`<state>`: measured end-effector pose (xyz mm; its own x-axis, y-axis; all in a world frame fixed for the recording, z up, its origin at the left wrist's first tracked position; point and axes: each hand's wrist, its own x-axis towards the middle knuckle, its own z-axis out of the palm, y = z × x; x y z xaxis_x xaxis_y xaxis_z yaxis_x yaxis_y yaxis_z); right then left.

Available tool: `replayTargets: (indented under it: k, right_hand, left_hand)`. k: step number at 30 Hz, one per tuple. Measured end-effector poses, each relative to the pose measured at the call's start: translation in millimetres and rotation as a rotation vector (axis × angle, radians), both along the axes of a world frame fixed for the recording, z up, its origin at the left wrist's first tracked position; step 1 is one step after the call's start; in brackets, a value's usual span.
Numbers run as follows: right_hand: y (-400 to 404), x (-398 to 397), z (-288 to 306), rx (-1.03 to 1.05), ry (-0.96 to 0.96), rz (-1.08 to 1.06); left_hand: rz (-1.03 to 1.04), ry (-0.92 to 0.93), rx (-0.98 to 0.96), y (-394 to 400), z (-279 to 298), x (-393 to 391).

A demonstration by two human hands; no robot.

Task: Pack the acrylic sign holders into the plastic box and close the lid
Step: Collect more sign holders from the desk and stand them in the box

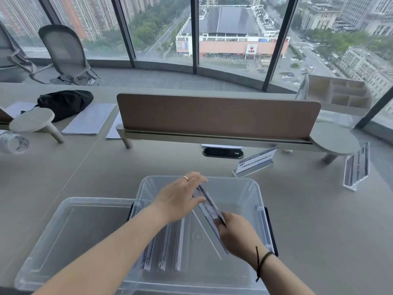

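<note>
A clear plastic box stands open on the desk in front of me. Several acrylic sign holders stand packed along its left side. Over the box, both hands hold another sign holder tilted on edge. My left hand holds its far end, fingers nearly straight along it. My right hand grips its near end. The box's clear lid lies flat to the left of the box. Two more sign holders wait on the desk: one behind the box, one at the right.
A brown desk divider on a metal rail crosses the desk behind the box, with a cable port under it. Papers, a black bag and a plastic bottle sit far left. A white organizer stands far right.
</note>
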<state>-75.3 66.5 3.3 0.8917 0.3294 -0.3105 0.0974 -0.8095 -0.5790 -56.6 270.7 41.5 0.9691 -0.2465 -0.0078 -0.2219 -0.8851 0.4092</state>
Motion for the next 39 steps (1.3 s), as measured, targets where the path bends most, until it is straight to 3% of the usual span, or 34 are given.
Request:
replayTargets:
  k: [4,10,18,29,39]
  right_hand:
    - [-6,-10,-30,0.019,0.103,-0.12]
    - [6,-10,-61,-0.035,0.251,-0.152]
    - [19,-15,-76,-0.101,0.343,-0.074]
    - [42,-17,-72,0.054,0.504,-0.06]
    - [64,-20,-79,0.115,0.528,-0.042]
  left_hand:
    - [0.112,0.204,0.066,20,-27,-13]
    - [0.115,0.402,0.193,35,-70,-36]
    - [0.102,0.448,0.27,34,-87,-43]
    - [0.126,0.488,0.286,26,-82,-51]
    - [0.247,0.591,0.152,17,-81,-60]
